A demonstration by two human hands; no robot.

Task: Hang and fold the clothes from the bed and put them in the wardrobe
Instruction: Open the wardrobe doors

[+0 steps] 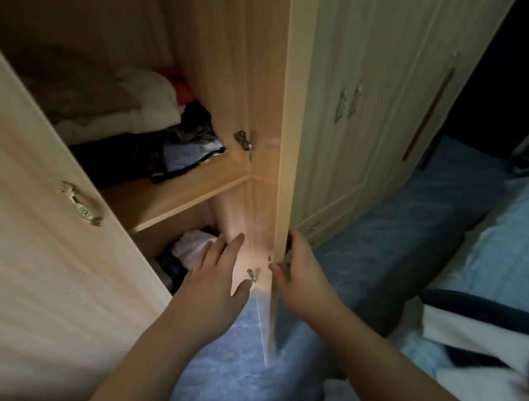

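The light wooden wardrobe (225, 64) stands open in front of me. Its right door (281, 156) is swung out edge-on toward me. My right hand (304, 278) grips the lower edge of that door, thumb on the inner side. My left hand (218, 276) reaches toward the lower compartment with straight, spread fingers and holds nothing. The upper shelf (177, 195) carries folded blankets and a heap of clothes (189, 143). A white garment (192, 245) lies in the lower compartment. On the bed (442, 227) at lower right lies a white and dark garment (479, 342).
The left wardrobe door (45, 242) with a metal handle (81, 205) stands open at my left. More closed wardrobe doors (374, 102) run along the right. The blue bedspread reaches right up to the wardrobe's foot.
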